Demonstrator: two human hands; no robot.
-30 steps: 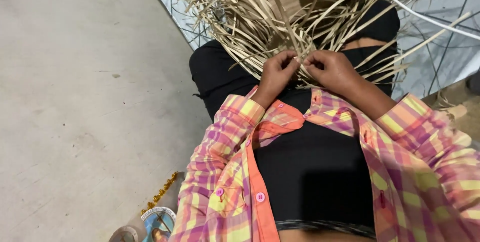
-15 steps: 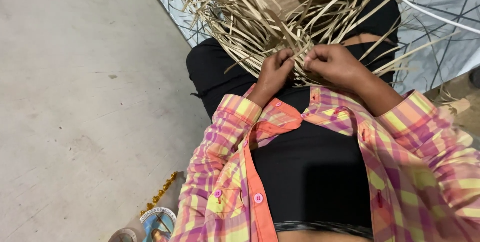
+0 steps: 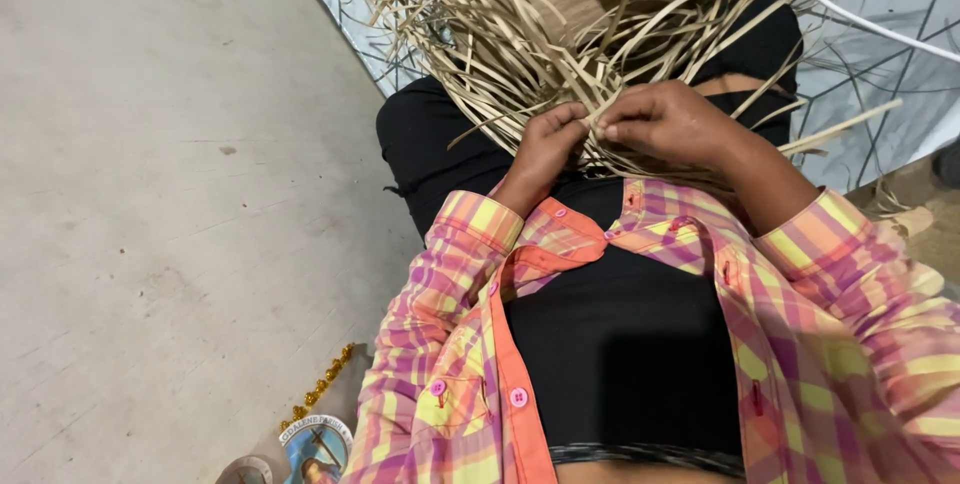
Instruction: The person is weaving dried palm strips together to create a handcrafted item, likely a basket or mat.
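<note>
Grey concrete floor (image 3: 150, 194) lies beside a patterned mat (image 3: 900, 84); pale flat straw strips (image 3: 520, 34) spread tangled, both left hand (image 3: 545, 149) and right hand (image 3: 665, 122) pinching them.

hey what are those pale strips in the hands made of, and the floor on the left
The pale tan flat strips look like dried palm leaf or split cane: matte, thin, springy, curling loosely. The grey floor looks like bare concrete, dull with faint scuffs and stains.

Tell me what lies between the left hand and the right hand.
In the head view, only thin tan straw strips run between the left hand and the right hand; both hands pinch them, fingertips almost touching.
</note>
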